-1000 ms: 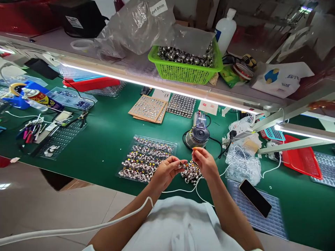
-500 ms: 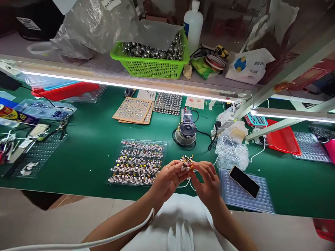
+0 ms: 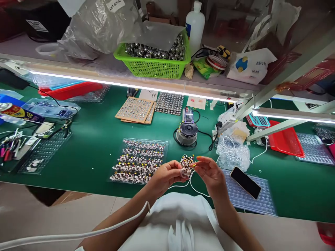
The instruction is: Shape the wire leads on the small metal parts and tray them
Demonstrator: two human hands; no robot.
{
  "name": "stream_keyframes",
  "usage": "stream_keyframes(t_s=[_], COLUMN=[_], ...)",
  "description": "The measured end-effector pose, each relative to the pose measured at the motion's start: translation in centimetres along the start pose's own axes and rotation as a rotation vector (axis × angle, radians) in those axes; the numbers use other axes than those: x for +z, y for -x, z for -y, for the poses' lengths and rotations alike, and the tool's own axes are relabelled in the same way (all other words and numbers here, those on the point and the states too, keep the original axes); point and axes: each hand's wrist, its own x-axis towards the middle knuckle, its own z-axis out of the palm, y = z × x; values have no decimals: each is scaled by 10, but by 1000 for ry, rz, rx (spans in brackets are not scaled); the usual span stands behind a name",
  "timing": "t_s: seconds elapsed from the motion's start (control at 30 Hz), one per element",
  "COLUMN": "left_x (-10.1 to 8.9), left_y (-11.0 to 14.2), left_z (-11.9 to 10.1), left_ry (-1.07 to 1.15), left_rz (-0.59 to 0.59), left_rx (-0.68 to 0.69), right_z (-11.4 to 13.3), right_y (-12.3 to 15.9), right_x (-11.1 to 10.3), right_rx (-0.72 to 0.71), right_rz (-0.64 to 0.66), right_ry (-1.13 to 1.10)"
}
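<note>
In head view, held shiny piece (image 3: 185, 173) at fingertips of left hand (image 3: 166, 175); could not tell any hold in fingers of right hand (image 3: 212, 175), just beside. Perhaps risked losing piece into parts pile (image 3: 186, 160) just beyond fingertips, by too light pinching.

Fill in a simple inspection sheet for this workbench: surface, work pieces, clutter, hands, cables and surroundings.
Surface: green tabletop, with a few tiny white specks.
Work pieces: rows of small parts on a clear tray; a loose pile to its right.
Clutter: phone lying on a ribbed tray; pliers far left.
Hands: left hand pinches a small pale part; right hand beside it, grip unclear.
Cables: thick white cable crossing in front of the left forearm; black cord beside a round grey device.
Surroundings: shelf above, bearing a green basket of shiny metal pieces and a white bottle.
</note>
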Motion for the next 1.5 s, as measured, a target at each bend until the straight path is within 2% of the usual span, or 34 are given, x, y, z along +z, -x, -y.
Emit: stream_keyframes(t_s=[0.07, 0.17, 0.27, 0.37, 0.53, 0.67, 0.73, 0.83, 0.9, 0.97, 1.17, 1.33, 1.5], left_x=[-2, -4, -5, -2, 7, 10, 8, 6, 6, 7, 11, 12, 13], left_y=[2, 5, 7, 8, 7, 4, 3, 0, -1, -2, 1, 5, 4], left_z=[-2, -9, -16, -16, -8, -5, -5, -5, -5, -3, 0, 1, 4], left_ry=[-154, -335, -480, -596, -425, -301, -286, -269, -289, -348, -493, -630, -655], left_rz=[-41, -99, -23, 62, 9, -84, -146, -193, -226, -268, -251, -289, -305], left_rx=[63, 207, 263, 321, 416, 374, 336, 303, 306, 324, 376, 424, 427], right_z=[3, 8, 13, 16, 13, 10, 12, 19, 23, 25, 29, 30, 28], right_y=[-1, -2, -3, -4, -5, -5, -5, -5, -5, -7, -14, -16, -18], right_x=[-1, -3, -2, 2, 9, 10, 8, 6, 7, 8, 8, 8, 10], right_rx=[17, 18, -29, -76, -67, -111, -162, -230, -234, -207, -111, -110, -104], right_rz=[16, 89, 199, 228, 140, 90, 115, 254, 345, 372, 383, 366, 334], right_ry=[25, 191, 343, 387, 329, 334, 368, 458, 527, 593, 692, 727, 734])
